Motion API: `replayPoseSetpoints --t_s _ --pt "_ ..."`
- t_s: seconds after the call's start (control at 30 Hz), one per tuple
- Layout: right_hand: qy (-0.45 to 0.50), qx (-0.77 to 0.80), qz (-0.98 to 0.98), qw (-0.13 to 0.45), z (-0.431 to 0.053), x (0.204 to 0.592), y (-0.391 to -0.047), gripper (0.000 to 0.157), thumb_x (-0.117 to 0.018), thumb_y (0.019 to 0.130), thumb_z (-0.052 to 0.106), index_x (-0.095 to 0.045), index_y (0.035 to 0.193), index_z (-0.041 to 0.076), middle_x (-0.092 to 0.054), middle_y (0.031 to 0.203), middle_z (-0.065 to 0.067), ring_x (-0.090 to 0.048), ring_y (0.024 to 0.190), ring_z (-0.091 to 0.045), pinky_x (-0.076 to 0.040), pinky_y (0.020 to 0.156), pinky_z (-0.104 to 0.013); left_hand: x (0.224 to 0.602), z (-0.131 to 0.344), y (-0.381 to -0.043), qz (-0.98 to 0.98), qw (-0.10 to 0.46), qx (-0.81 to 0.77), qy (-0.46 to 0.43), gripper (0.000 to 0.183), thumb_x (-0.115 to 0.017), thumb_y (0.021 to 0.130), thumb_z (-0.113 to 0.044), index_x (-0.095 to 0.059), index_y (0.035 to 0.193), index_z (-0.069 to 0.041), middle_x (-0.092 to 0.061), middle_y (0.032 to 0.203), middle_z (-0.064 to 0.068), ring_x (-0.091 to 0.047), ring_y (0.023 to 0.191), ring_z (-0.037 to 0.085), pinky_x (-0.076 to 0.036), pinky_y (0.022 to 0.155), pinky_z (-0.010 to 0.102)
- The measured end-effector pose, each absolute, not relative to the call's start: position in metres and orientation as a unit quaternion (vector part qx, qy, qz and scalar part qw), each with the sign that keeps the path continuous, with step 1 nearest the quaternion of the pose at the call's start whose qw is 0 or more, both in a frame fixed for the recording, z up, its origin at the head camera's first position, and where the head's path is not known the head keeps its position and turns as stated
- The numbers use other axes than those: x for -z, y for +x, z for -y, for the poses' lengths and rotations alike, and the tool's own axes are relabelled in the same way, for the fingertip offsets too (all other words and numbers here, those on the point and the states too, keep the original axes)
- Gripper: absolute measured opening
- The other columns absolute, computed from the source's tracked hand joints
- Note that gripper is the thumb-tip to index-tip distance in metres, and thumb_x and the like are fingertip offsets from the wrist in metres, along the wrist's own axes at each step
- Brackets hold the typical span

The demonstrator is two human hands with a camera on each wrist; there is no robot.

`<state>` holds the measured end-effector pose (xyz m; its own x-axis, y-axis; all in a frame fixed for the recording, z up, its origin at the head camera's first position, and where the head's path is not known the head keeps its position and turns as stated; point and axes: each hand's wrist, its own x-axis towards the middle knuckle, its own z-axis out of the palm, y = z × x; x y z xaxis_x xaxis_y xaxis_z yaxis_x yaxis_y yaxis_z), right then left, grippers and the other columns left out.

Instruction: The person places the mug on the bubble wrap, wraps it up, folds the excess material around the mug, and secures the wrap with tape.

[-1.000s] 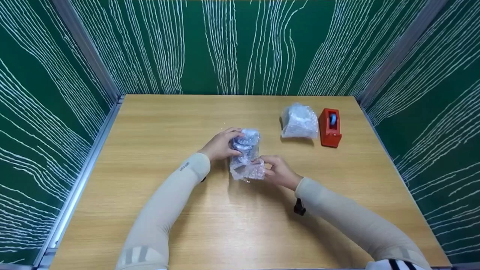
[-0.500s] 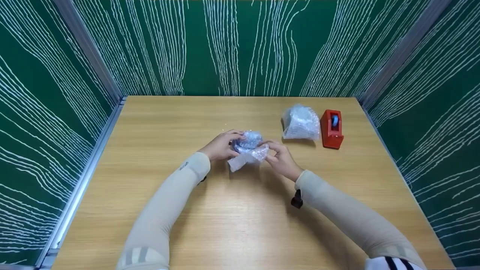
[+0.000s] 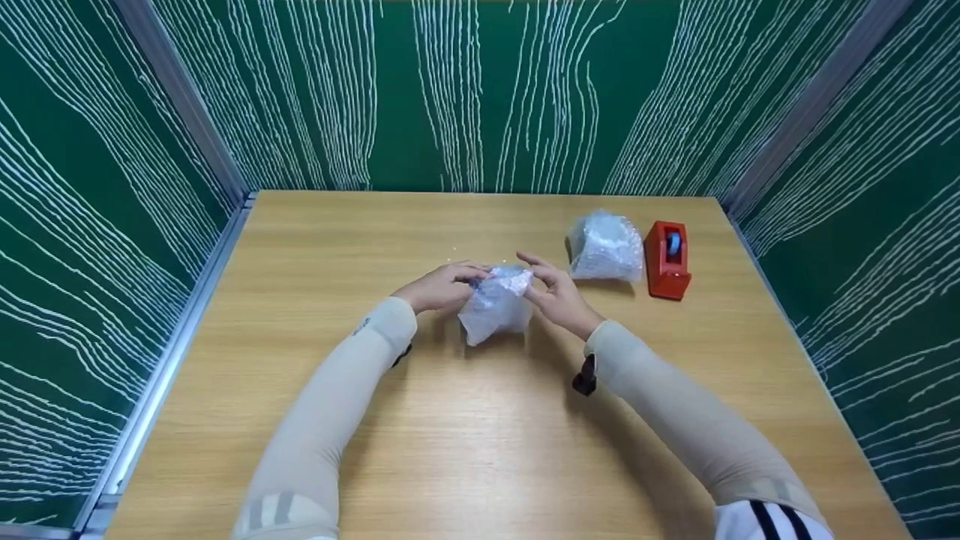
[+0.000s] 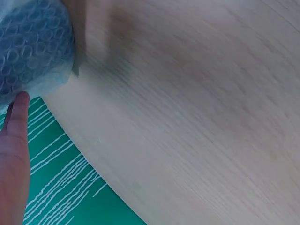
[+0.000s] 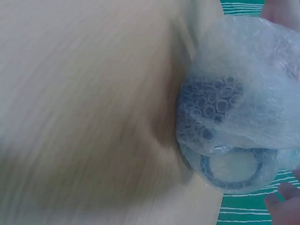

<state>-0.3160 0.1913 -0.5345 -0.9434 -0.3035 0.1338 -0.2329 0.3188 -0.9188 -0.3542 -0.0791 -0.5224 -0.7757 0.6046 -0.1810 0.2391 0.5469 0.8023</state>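
A bundle of clear bubble wrap (image 3: 495,307) stands mid-table, with a round object inside whose kind I cannot tell. In the right wrist view, a circular end shows at the bottom of the bundle (image 5: 234,166), under a loose fold of wrap. My left hand (image 3: 442,286) grips the bundle from the left side; in the left wrist view a finger (image 4: 18,126) lies against the bubbles. On the other side, my right hand (image 3: 559,296) has its fingers spread, the index finger extended, with the thumb at the edge of the folded wrap.
Farther back on the right sits a second bubble-wrapped bundle (image 3: 606,246). Close beside it stands a red tape dispenser (image 3: 667,259) with a blue roll. Green panels with white lines (image 3: 405,97) enclose the wooden table (image 3: 337,225) at the back and sides.
My right hand has moved away from my body, folding the loose near end of the wrap up over the bundle, and its fingers have spread. The left hand keeps its place at the left side.
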Motion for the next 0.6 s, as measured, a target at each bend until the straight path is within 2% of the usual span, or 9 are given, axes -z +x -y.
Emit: replayPoseSetpoints --t_s 0.13,0.2,0.27,0.33,0.43,0.5,0.6 --pt "-0.159 0.555 -0.815 0.047 -0.190 0.535 -0.323 0.028 -0.065 0.110 0.016 -0.075 0.127 -0.002 -0.045 0.171 -0.017 -0.035 0.163 -0.040 -0.027 0.135 -0.058 0.523 0.079 -0.352 -0.816 0.258 -0.468 0.219 0.054 -0.039 0.114 -0.044 -0.052 0.163 -0.025 -0.045 0.172 -0.004 -0.039 0.162 0.025 -0.030 0.136 0.052" --pt "-0.158 0.556 -0.815 0.049 -0.190 0.535 -0.326 0.028 -0.063 0.109 0.013 -0.074 0.128 -0.004 -0.048 0.169 -0.018 -0.039 0.161 -0.040 -0.032 0.133 -0.056 0.525 0.079 -0.350 -0.806 0.267 -0.489 0.202 0.063 -0.031 0.114 -0.058 -0.049 0.165 -0.025 -0.046 0.172 -0.001 -0.042 0.160 0.027 -0.029 0.136 0.052" --pt "-0.154 0.558 -0.814 0.045 -0.189 0.536 -0.328 0.029 -0.061 0.108 0.010 -0.073 0.131 -0.005 -0.052 0.165 -0.020 -0.045 0.157 -0.040 -0.038 0.131 -0.054 0.526 0.078 -0.348 -0.804 0.266 -0.497 0.189 0.070 -0.028 0.112 -0.067 -0.048 0.165 -0.025 -0.046 0.171 0.001 -0.043 0.159 0.029 -0.027 0.136 0.054" --pt "-0.155 0.559 -0.814 0.030 -0.188 0.538 -0.331 0.028 -0.062 0.106 0.006 -0.073 0.128 -0.007 -0.060 0.157 -0.023 -0.055 0.148 -0.038 -0.046 0.125 -0.048 0.528 0.077 -0.347 -0.808 0.250 -0.498 0.192 0.072 -0.035 0.110 -0.070 -0.053 0.162 -0.024 -0.048 0.170 0.003 -0.044 0.158 0.031 -0.029 0.135 0.055" --pt "-0.156 0.560 -0.814 0.006 -0.186 0.541 -0.334 0.023 -0.064 0.104 0.004 -0.074 0.122 -0.008 -0.073 0.133 -0.024 -0.068 0.123 -0.032 -0.057 0.108 -0.033 0.530 0.074 -0.344 -0.815 0.219 -0.500 0.195 0.064 -0.060 0.105 -0.063 -0.060 0.157 -0.025 -0.053 0.165 0.002 -0.050 0.153 0.030 -0.040 0.130 0.052" --pt "-0.155 0.559 -0.814 -0.008 -0.185 0.542 -0.336 0.017 -0.066 0.103 0.002 -0.075 0.114 -0.008 -0.076 0.113 -0.018 -0.067 0.105 -0.026 -0.056 0.092 -0.024 0.533 0.071 -0.342 -0.818 0.198 -0.502 0.200 0.064 -0.074 0.100 -0.056 -0.063 0.153 -0.024 -0.056 0.162 0.001 -0.054 0.147 0.028 -0.048 0.124 0.049" --pt "-0.146 0.560 -0.815 -0.016 -0.183 0.543 -0.337 0.011 -0.067 0.103 0.004 -0.075 0.103 -0.003 -0.068 0.094 -0.004 -0.059 0.091 -0.021 -0.050 0.078 -0.021 0.536 0.068 -0.340 -0.820 0.177 -0.509 0.193 0.066 -0.083 0.095 -0.048 -0.063 0.153 -0.022 -0.057 0.158 0.001 -0.060 0.138 0.027 -0.055 0.117 0.044"
